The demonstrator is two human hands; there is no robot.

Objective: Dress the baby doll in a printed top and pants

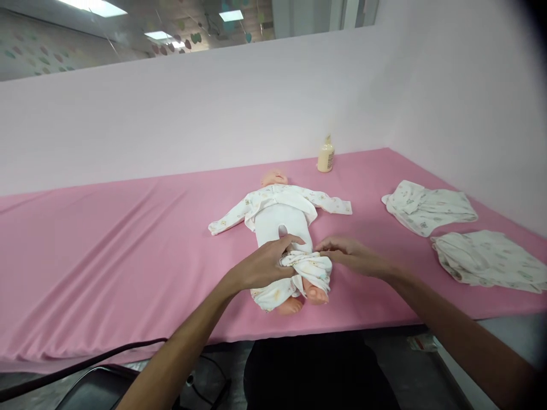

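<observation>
A baby doll (pixel 280 213) lies on its back on the pink table (pixel 106 256), head away from me, dressed in a white printed top and white leggings. Printed trousers (pixel 305 270) are bunched round its lower legs, and both bare feet stick out near the table's front edge. My left hand (pixel 265 265) grips the bunched trousers on the left side, fingers curled into the cloth. My right hand (pixel 352 254) pinches the same waistband from the right.
A cream pump bottle (pixel 325 156) stands at the back by the white wall. Two folded printed garments (pixel 427 208) (pixel 482 259) lie at the right. A dark chair and cable show below the table's front edge at the lower left.
</observation>
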